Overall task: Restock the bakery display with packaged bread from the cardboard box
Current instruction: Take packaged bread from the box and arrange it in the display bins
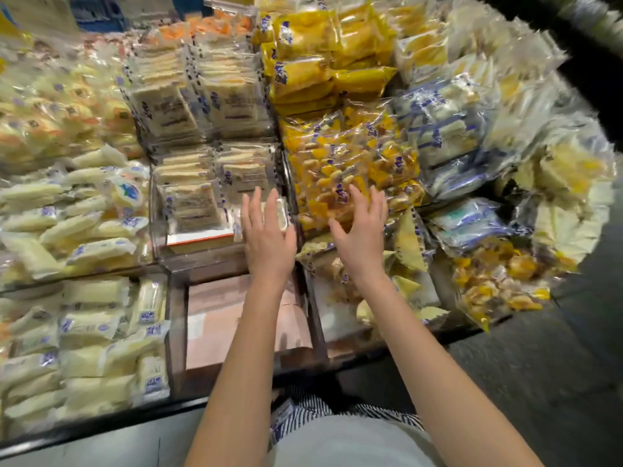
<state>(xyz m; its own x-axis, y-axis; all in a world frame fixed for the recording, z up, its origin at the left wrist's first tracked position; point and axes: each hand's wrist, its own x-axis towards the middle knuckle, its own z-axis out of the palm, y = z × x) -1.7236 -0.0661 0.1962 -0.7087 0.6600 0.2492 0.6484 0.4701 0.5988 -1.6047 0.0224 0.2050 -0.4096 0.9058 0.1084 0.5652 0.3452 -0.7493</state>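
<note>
The bakery display point(168, 264) is split into clear-walled bins full of packaged bread. My left hand point(266, 237) reaches forward with straight fingers over the front of a bin of square white bread packs point(192, 200); a small pale pack point(281, 215) lies under its fingertips. My right hand point(362, 230) is spread with relaxed fingers against a large clear bag of yellow-wrapped buns point(347, 163). Neither hand grips anything. No cardboard box shows clearly; a pinkish flat surface point(242, 318) lies in the near middle bin under my forearms.
Pale bread packs point(84, 332) fill the left bins. Yellow packs point(320, 62) are stacked at the back, blue-printed bags point(448, 136) and loose bags point(499, 284) pile up on the right. Dark floor point(539, 382) lies right of the display. The picture is motion-blurred.
</note>
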